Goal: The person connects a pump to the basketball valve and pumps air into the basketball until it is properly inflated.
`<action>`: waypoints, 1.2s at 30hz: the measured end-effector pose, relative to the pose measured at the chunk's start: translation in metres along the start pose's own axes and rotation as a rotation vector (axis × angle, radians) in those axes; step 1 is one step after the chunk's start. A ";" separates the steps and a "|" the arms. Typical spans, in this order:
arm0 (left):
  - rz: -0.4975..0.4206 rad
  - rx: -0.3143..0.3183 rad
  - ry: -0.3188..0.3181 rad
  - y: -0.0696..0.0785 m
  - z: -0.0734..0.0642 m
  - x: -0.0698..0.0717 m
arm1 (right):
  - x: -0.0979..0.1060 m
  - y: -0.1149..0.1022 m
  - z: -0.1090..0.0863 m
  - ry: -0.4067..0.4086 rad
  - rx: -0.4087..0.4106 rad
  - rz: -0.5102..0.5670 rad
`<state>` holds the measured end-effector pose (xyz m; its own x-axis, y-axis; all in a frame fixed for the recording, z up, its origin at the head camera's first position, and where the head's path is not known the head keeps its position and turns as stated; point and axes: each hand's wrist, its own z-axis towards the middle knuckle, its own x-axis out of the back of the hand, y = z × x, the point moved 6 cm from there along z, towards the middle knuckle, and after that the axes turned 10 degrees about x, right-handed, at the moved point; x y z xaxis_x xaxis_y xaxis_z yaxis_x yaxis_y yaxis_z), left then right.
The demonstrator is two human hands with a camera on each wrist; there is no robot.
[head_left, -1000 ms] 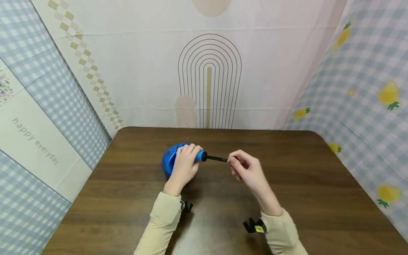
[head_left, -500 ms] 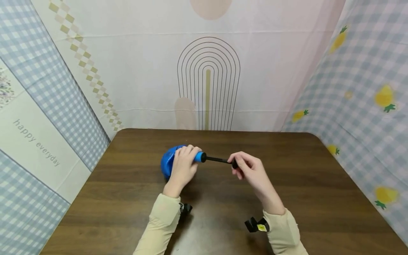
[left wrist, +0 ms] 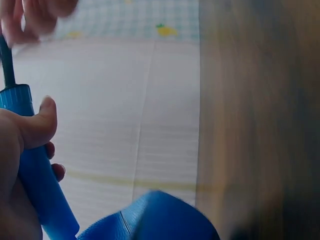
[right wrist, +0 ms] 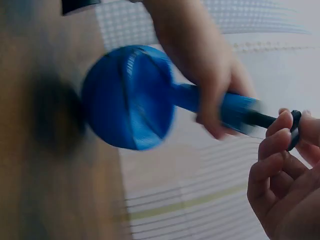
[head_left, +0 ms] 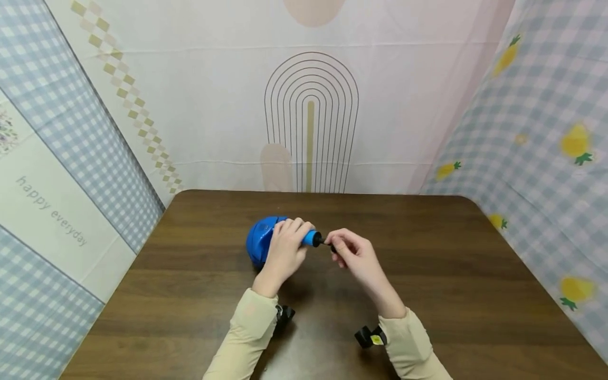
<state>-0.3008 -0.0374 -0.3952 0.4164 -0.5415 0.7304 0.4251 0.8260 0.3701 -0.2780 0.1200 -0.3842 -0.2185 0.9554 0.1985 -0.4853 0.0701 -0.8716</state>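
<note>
My left hand (head_left: 284, 253) grips the blue barrel of a hand pump (head_left: 311, 238), its fingers wrapped round it. A dented blue ball (head_left: 259, 241) sits at the pump's left end; in the right wrist view the pump's narrow end meets the ball (right wrist: 127, 97), which has a deep fold. From the barrel's black end a short stretch of dark rod (right wrist: 260, 119) sticks out. The fingers and thumb of my right hand (head_left: 353, 256) pinch the small black handle (right wrist: 294, 131) on that rod. In the left wrist view the barrel (left wrist: 45, 190) shows under the thumb.
A brown wooden table (head_left: 451, 274) with rounded far corners lies beneath. Behind it hangs a pale cloth (head_left: 389, 116) with an arch pattern, and checked cloths (head_left: 537, 158) stand at both sides. Black wrist cameras (head_left: 366, 336) sit below both hands.
My right hand first drew the handle slightly outward, then moved left toward the barrel, leaving less rod showing. The left hand, pump and ball have shifted slightly right.
</note>
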 end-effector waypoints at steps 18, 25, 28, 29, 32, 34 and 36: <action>0.040 0.016 -0.004 0.005 0.000 -0.001 | -0.006 0.007 0.001 -0.024 -0.007 0.008; -0.034 0.122 0.043 -0.020 0.000 0.007 | 0.016 -0.019 -0.004 0.013 0.060 0.047; -0.009 0.080 -0.007 -0.011 0.000 0.004 | 0.003 -0.013 -0.001 -0.019 0.071 0.055; 0.005 0.059 -0.022 -0.005 -0.001 0.002 | -0.002 -0.009 0.000 -0.036 0.076 0.045; 0.016 0.022 -0.063 0.009 -0.001 -0.001 | -0.012 0.000 0.002 -0.061 0.073 -0.016; -0.007 0.004 -0.082 0.014 -0.001 -0.002 | -0.011 -0.001 0.001 -0.075 0.070 -0.061; -0.033 0.003 -0.089 0.011 0.000 -0.003 | -0.006 -0.005 0.000 -0.082 0.058 -0.077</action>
<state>-0.2975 -0.0268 -0.3930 0.3289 -0.5523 0.7660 0.4346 0.8087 0.3965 -0.2745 0.1134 -0.3811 -0.2460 0.9211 0.3018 -0.5511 0.1232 -0.8253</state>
